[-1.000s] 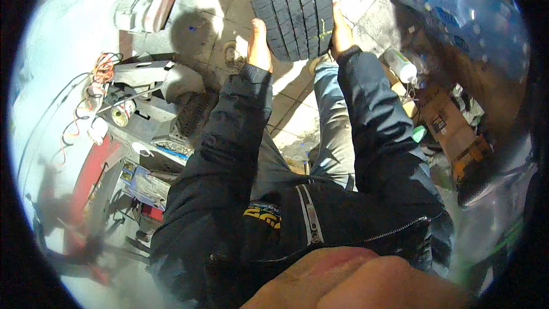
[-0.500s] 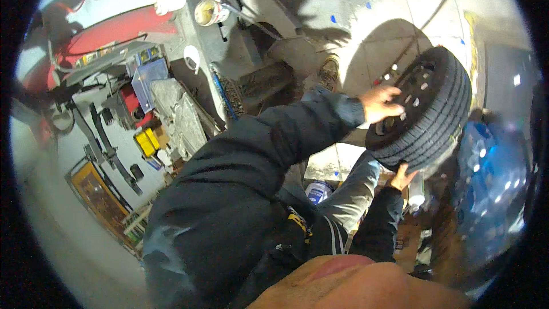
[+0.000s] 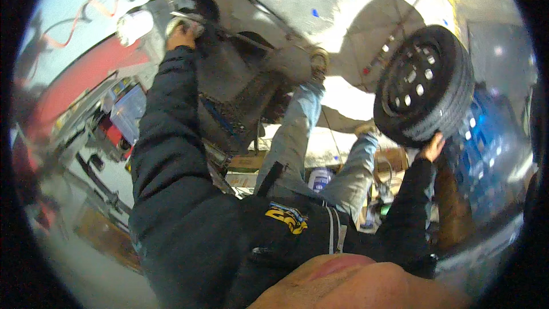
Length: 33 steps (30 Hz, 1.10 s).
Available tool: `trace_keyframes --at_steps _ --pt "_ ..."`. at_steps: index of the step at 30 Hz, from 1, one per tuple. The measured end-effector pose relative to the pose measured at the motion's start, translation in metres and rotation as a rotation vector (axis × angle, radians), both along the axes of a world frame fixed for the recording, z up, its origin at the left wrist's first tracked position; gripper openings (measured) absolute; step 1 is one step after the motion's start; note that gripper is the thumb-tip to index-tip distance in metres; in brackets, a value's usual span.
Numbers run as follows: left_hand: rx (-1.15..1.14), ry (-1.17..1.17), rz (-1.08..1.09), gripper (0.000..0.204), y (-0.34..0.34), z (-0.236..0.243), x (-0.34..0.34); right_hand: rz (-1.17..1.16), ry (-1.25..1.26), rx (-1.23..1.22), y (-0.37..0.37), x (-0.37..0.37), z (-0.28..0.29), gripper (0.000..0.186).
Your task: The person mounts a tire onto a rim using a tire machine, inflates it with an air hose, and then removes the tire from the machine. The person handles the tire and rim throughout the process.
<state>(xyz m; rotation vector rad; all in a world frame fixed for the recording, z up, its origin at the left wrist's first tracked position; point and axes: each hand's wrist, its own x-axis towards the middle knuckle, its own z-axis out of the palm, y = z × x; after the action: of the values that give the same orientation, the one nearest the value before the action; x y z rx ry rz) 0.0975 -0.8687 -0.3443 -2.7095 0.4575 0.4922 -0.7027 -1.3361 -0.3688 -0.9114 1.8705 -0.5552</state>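
A black tyre (image 3: 452,103) on a dark steel wheel (image 3: 414,80) with several holes stands upright but tilted at the right. My right hand (image 3: 433,147) rests against the lower tread, holding the tyre steady from the near side. My left arm stretches to the far left. There my left hand (image 3: 182,35) closes around a small pale tub (image 3: 191,22), which is partly covered by the fingers. Just left of that tub stands a white bucket (image 3: 135,27). A thin rod (image 3: 240,37) runs from near the tub toward the middle over a dark machine (image 3: 246,51).
A blue plastic-wrapped bundle (image 3: 492,131) stands close on the right. Between my legs is a white and blue container (image 3: 320,178). A coiled orange hose (image 3: 114,8) hangs at the far left, above a red panel (image 3: 91,68). Boxes and tools crowd the left side.
My left hand has left the wheel rim and reached over to the tub at the far left. The tyre has turned more face-on, with my right hand still against its lower tread.
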Motion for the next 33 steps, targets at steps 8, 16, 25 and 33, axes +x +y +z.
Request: trace_keyframes --at_steps 8,16,25,33 --pt "0.323 0.128 0.069 0.052 0.119 0.047 -0.003 0.294 0.136 -0.167 -0.018 0.034 0.011 0.070" --pt "-0.804 0.223 0.808 0.027 -0.020 0.153 -0.198 0.156 -0.076 -0.183 -0.008 0.066 0.039 0.104" --pt "-1.071 0.970 0.227 0.025 -0.432 0.149 -0.450 0.207 -0.006 -0.189 -0.007 0.050 0.064 0.106" --pt "-0.813 1.020 -0.006 0.031 -0.559 0.133 -0.543 0.244 0.076 -0.198 -0.011 0.041 0.073 0.103"
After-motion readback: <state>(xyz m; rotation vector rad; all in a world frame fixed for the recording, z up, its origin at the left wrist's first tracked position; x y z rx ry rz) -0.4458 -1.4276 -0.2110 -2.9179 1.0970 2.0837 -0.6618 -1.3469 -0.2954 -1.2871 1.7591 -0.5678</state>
